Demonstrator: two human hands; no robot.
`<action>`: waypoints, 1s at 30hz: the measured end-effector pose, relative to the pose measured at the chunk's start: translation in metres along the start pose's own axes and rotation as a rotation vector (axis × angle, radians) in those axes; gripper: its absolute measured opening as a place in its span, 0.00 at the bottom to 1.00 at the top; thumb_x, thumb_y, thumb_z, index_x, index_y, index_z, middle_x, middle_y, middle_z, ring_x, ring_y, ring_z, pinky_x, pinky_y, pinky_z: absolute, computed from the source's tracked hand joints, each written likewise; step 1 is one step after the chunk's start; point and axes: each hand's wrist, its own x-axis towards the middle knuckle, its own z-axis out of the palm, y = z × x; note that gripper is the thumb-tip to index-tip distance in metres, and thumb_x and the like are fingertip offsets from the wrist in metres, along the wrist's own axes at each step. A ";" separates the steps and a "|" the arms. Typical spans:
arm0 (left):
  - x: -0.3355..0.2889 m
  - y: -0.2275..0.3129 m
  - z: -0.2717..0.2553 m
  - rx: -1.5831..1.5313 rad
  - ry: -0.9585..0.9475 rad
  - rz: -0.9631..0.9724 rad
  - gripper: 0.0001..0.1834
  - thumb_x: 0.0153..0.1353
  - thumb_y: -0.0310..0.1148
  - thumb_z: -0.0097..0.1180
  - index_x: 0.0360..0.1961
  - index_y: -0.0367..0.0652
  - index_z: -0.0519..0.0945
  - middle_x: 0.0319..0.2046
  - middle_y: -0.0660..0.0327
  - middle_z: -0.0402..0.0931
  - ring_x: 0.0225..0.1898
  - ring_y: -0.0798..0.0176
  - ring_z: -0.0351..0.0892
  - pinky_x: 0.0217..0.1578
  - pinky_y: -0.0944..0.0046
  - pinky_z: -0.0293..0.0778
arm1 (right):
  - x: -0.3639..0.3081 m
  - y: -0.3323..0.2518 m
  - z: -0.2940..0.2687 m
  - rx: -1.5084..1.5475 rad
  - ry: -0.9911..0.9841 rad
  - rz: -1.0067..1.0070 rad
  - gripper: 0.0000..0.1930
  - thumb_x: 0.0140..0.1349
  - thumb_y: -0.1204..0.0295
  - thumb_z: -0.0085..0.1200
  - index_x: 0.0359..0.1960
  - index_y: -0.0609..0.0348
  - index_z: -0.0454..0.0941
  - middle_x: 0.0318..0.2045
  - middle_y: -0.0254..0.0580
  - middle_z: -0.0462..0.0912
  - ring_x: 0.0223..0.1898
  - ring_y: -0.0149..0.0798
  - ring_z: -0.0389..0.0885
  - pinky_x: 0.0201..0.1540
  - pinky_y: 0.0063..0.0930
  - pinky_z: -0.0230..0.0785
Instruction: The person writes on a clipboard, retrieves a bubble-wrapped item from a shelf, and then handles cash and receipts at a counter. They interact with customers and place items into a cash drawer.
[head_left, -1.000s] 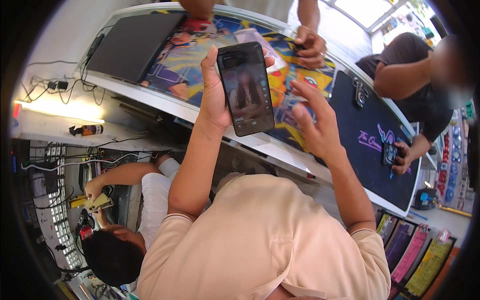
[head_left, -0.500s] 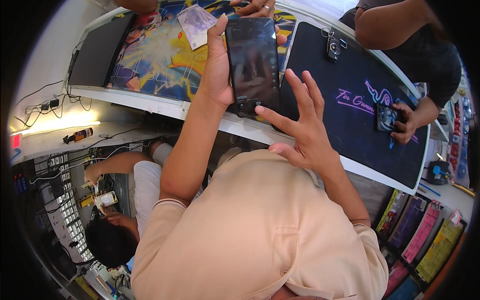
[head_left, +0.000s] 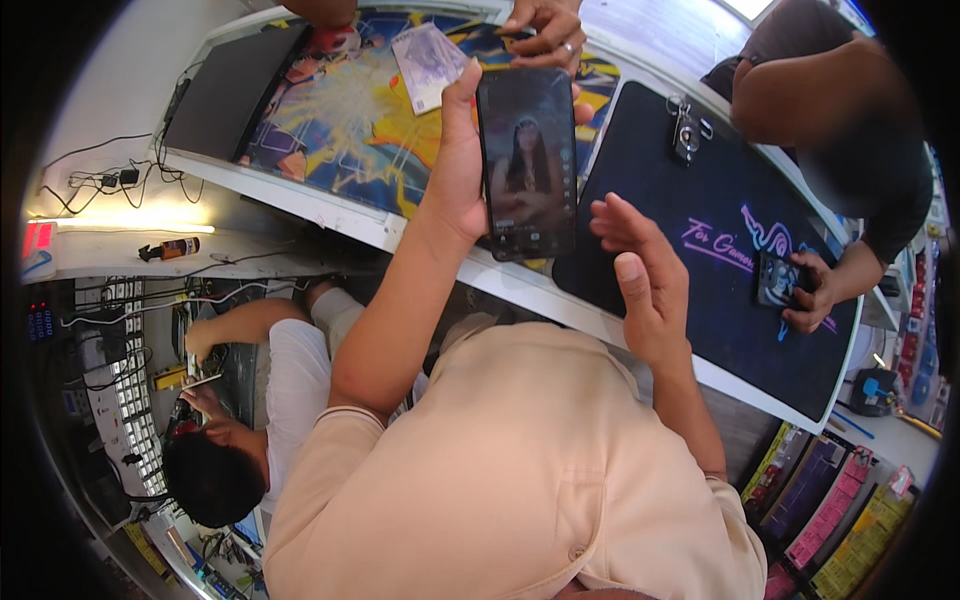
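My left hand (head_left: 462, 170) grips a black smartphone (head_left: 527, 165) upright above the counter, thumb along one edge and fingertips showing at the other. Its lit screen displays a picture of a person with long dark hair. To the right of the phone, my right hand (head_left: 650, 275) is raised with nothing in it, fingers extended and thumb apart, clear of the screen. Beneath and beyond the phone lies a colourful cartoon mat (head_left: 340, 130) with a purple banknote (head_left: 428, 62) on it.
A dark printed mat (head_left: 660, 200) covers the counter's right part, with keys on a fob (head_left: 687, 135) near its far edge. Across the counter, one person's ringed hand (head_left: 545, 35) rests; another person's hand holds a phone (head_left: 775, 278). Someone in white (head_left: 300, 360) works at lower left.
My right hand has drawn back from the phone's lower edge, moving right. The screen now shows a clearer picture of a person. The view has shifted slightly.
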 end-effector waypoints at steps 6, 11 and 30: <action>0.001 -0.010 0.017 0.043 0.218 0.168 0.46 0.69 0.74 0.38 0.63 0.39 0.75 0.52 0.53 0.83 0.53 0.60 0.82 0.55 0.58 0.79 | 0.032 -0.005 0.034 0.183 -0.046 0.154 0.49 0.64 0.64 0.70 0.79 0.65 0.51 0.66 0.52 0.71 0.57 0.35 0.78 0.54 0.26 0.76; -0.018 0.006 0.026 0.204 0.171 0.200 0.38 0.74 0.64 0.46 0.64 0.38 0.73 0.57 0.55 0.80 0.47 0.70 0.81 0.42 0.70 0.78 | 0.067 -0.001 0.041 -0.312 -0.038 0.021 0.53 0.55 0.60 0.74 0.77 0.63 0.55 0.56 0.47 0.73 0.45 0.32 0.75 0.51 0.27 0.71; -0.074 0.040 -0.052 0.642 0.347 0.469 0.20 0.74 0.45 0.58 0.55 0.41 0.82 0.40 0.68 0.81 0.25 0.84 0.61 0.26 0.78 0.57 | 0.116 -0.009 0.075 1.541 -0.498 0.522 0.49 0.66 0.35 0.47 0.74 0.66 0.56 0.36 0.34 0.66 0.28 0.27 0.63 0.29 0.23 0.56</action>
